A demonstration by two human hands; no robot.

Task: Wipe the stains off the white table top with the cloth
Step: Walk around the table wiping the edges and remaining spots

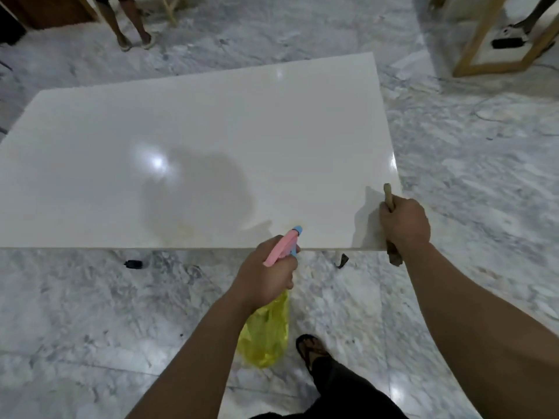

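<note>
The white table top (211,125) fills the middle of the head view. Faint yellowish stains (181,228) lie near its front edge, and another faint stain (266,74) sits at the far side. My left hand (266,276) grips a spray bottle (266,331) with a yellow body and a pink and blue head, its nozzle pointing over the front edge. My right hand (403,225) is at the table's front right corner, closed on a bunched brownish cloth (387,193) that sticks out above and below the fist.
Grey marble floor surrounds the table. A person's legs (133,25) stand beyond the far side. A wooden frame (484,40) stands at the back right. Small dark objects (133,264) lie on the floor under the front edge. My sandalled foot (311,350) is below.
</note>
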